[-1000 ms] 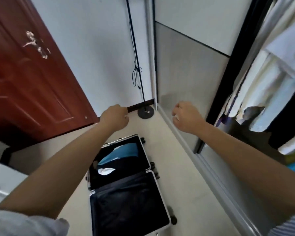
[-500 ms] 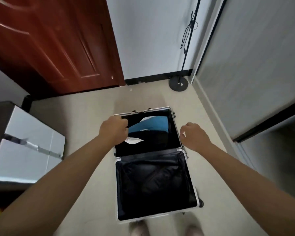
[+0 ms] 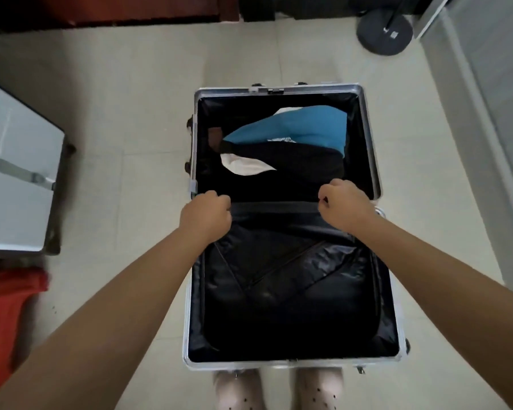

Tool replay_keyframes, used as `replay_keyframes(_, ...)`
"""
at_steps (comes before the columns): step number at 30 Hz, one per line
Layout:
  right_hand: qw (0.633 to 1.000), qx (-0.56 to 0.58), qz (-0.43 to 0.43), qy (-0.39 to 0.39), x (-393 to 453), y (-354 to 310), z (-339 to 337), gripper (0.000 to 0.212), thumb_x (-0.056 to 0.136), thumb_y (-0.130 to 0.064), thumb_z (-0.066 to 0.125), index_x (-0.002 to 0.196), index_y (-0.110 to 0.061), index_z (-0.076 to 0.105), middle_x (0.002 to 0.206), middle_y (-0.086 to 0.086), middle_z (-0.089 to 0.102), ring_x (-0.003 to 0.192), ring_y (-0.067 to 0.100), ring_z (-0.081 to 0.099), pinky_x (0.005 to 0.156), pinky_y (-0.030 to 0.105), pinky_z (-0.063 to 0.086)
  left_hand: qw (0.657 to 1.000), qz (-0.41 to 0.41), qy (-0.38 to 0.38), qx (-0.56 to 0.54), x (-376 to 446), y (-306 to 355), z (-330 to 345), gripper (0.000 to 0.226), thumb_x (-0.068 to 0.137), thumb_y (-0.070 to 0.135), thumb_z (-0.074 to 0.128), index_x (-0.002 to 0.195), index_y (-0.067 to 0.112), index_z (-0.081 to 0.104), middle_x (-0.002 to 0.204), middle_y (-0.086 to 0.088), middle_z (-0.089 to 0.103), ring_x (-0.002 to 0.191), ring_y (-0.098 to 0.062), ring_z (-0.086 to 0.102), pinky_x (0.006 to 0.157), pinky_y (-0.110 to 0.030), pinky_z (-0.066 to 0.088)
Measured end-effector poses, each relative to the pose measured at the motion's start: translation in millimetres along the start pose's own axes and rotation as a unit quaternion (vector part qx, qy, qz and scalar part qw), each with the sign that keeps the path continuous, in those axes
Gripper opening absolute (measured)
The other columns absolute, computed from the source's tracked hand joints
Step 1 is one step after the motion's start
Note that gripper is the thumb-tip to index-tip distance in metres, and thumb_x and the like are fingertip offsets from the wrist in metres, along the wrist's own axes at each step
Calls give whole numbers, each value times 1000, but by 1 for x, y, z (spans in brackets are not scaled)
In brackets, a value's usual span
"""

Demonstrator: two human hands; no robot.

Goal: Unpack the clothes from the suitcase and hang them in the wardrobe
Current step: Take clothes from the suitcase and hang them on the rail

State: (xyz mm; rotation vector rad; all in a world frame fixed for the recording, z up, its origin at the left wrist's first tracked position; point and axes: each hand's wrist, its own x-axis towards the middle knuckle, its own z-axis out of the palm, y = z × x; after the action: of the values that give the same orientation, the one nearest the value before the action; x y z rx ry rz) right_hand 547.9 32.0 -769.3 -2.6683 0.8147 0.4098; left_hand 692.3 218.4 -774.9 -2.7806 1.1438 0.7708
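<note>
Both fists curled, holding nothing: left hand and right hand now hover over the open suitcase on the floor, brought down from wall height. View dropped too; wardrobe gone from sight. Blue garment, black and white clothes sit in far half; next grab likely.

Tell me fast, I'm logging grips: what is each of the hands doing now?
Left hand: fingers curled into a fist, holding nothing visible.
Right hand: likewise curled, nothing visible in it, above the open suitcase.
</note>
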Motion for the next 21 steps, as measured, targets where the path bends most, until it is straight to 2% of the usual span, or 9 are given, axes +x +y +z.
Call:
replay_keyframes(4, 1000, -9, 13, 21, 66, 20, 67, 27, 91, -15, 44, 108, 0, 60, 110, 17, 55, 104, 33, 49, 85, 38, 46, 1000, -5, 13, 13, 52, -20, 71, 31, 94, 21, 39, 119, 9, 54, 117, -12, 52, 109, -29, 49, 84, -38, 44)
replay_keyframes(6, 999, -13, 15, 32, 86, 24, 88, 32, 92, -19, 46, 117, -3, 55, 119, 14, 52, 111, 31, 46, 89, 39, 44, 1000, -7, 19, 19, 70, -28, 91, 35, 95, 25, 39, 126, 13, 49, 121, -10, 51, 112, -28, 48, 85, -37, 43)
replay_keyframes(10, 997, -40, 4, 60, 129, 41, 140, 52, 90, -27, 53, 136, -7, 37, 142, 12, 33, 131, 28, 30, 103, 38, 33, 995, 0, 67, 68, 116, -40, 140, 43, 95, 40, 38, 131, 18, 45, 124, -7, 52, 114, -26, 48, 89, -36, 41)
replay_keyframes(12, 996, -58, 11, 62, 146, 48, 154, 64, 88, -28, 56, 142, -9, 26, 151, 13, 20, 139, 28, 18, 110, 39, 24, 996, 7, 61, 65, 131, -43, 158, 47, 95, 45, 36, 132, 18, 44, 125, -6, 52, 116, -24, 48, 92, -34, 39)
replay_keyframes(14, 995, -65, 37, 62, 154, 53, 163, 71, 88, -24, 58, 145, -11, 17, 154, 12, 11, 142, 29, 9, 113, 41, 19, 998, 11, 52, 35, 138, -42, 169, 47, 95, 44, 38, 133, 17, 44, 126, -7, 52, 116, -25, 47, 95, -34, 36)
replay_keyframes(16, 992, -58, 79, 81, 159, 57, 167, 73, 86, -15, 58, 145, -12, 16, 154, 12, 7, 142, 30, 7, 113, 43, 19, 997, 8, 74, 7, 140, -43, 177, 44, 94, 38, 43, 131, 15, 45, 124, -9, 52, 115, -26, 46, 96, -33, 34)
replay_keyframes(18, 986, -47, 103, 118, 161, 60, 169, 63, 86, -7, 54, 142, -10, 26, 153, 13, 13, 141, 31, 11, 109, 44, 23, 996, 10, 88, -3, 139, -44, 182, 43, 91, 28, 49, 132, 14, 45, 124, -10, 50, 114, -27, 44, 97, -32, 32)
replay_keyframes(21, 983, 3, 75, 168, 168, 69, 168, 35, 90, -2, 40, 124, -2, 49, 133, 20, 47, 125, 35, 40, 95, 41, 36, 995, 7, 99, -16, 142, -46, 184, 40, 91, 25, 50, 129, 14, 49, 121, -10, 51, 112, -27, 44, 95, -31, 32)
